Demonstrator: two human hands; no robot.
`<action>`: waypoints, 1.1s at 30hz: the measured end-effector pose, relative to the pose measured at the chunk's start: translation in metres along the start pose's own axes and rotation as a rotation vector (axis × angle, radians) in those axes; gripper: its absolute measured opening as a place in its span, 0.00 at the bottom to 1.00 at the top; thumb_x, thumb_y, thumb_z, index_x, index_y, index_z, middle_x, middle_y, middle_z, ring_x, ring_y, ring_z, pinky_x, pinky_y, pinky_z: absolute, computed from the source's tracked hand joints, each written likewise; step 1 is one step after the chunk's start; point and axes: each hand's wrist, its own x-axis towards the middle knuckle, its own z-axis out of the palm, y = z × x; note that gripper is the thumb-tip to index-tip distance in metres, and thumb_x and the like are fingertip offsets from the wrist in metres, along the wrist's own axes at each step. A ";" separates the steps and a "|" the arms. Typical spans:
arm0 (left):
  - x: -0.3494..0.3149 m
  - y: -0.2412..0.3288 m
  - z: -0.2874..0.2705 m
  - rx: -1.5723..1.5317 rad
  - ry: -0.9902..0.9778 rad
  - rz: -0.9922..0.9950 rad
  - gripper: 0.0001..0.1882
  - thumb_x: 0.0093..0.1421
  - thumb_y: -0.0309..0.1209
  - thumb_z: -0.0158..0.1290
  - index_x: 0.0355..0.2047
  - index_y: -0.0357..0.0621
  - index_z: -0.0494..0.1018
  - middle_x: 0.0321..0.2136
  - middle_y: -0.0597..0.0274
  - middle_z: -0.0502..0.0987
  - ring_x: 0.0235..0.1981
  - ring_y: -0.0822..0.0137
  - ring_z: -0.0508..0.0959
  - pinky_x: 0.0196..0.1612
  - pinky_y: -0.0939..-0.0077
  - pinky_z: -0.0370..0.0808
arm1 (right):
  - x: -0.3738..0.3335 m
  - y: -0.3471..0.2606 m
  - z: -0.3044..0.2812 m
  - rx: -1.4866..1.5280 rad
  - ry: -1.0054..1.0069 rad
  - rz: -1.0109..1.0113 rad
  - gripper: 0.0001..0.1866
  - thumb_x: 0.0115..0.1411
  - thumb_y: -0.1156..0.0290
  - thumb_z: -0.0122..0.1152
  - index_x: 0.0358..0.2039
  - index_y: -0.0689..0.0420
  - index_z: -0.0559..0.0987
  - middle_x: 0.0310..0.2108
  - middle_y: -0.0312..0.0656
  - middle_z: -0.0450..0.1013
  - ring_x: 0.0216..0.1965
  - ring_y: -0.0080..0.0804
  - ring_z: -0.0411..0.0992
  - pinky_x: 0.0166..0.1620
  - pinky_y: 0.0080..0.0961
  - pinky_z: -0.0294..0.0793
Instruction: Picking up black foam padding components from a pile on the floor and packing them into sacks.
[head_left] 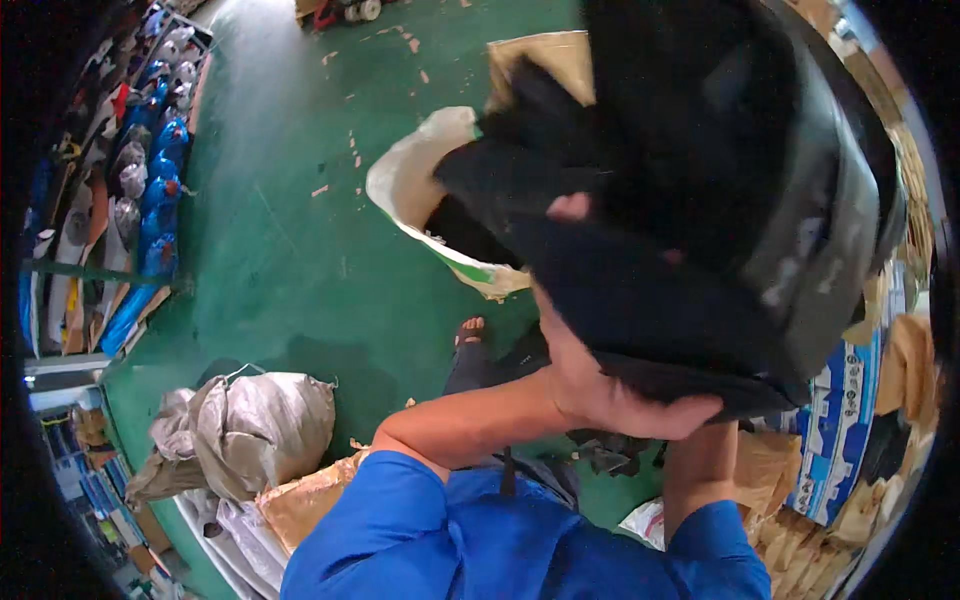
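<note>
A large bundle of black, cloth-like pieces (680,290) fills the upper right, held up close in front of me. Shiny, see-through plastic film (825,210) covers its right side. My left hand (630,395) grips the bundle's lower left edge, thumb stretched along the underside. My right forearm rises behind the bundle, which hides the right hand's grip. A fingertip shows against the black pieces, but I cannot tell whose hand it belongs to. Just beyond, an open white sack (415,165) stands on the floor with dark material inside, partly covered by the bundle.
A tied pale sack (270,430) sits at the lower left beside a brown paper-wrapped package (310,500). Racks of rolled materials (150,190) line the left. Blue-and-white boxes (838,430) and brown packages are stacked at right. Pale scraps dot the green floor (270,200).
</note>
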 end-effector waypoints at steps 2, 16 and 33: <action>0.008 -0.029 -0.025 0.036 0.026 0.050 0.49 0.39 0.52 0.64 0.55 0.32 0.62 0.56 0.36 0.58 0.56 0.40 0.60 0.60 0.53 0.52 | 0.052 -0.028 0.036 -0.004 -0.020 0.028 0.28 0.51 0.73 0.53 0.55 0.57 0.67 0.47 0.39 0.70 0.46 0.31 0.68 0.51 0.27 0.67; -0.180 -0.176 -0.058 0.668 -0.438 -0.486 0.33 0.50 0.43 0.58 0.52 0.33 0.66 0.51 0.44 0.66 0.53 0.48 0.65 0.58 0.59 0.57 | 0.120 -0.156 0.193 -0.311 -0.207 0.308 0.28 0.42 0.72 0.64 0.48 0.60 0.72 0.39 0.37 0.73 0.40 0.28 0.70 0.45 0.26 0.70; -0.150 -0.275 -0.114 -0.147 0.758 -1.882 0.20 0.53 0.38 0.50 0.40 0.34 0.70 0.37 0.59 0.73 0.36 0.68 0.72 0.40 0.72 0.69 | 0.215 -0.026 0.303 -1.052 -0.533 -0.114 0.27 0.41 0.70 0.64 0.46 0.58 0.73 0.47 0.51 0.70 0.52 0.48 0.66 0.54 0.37 0.66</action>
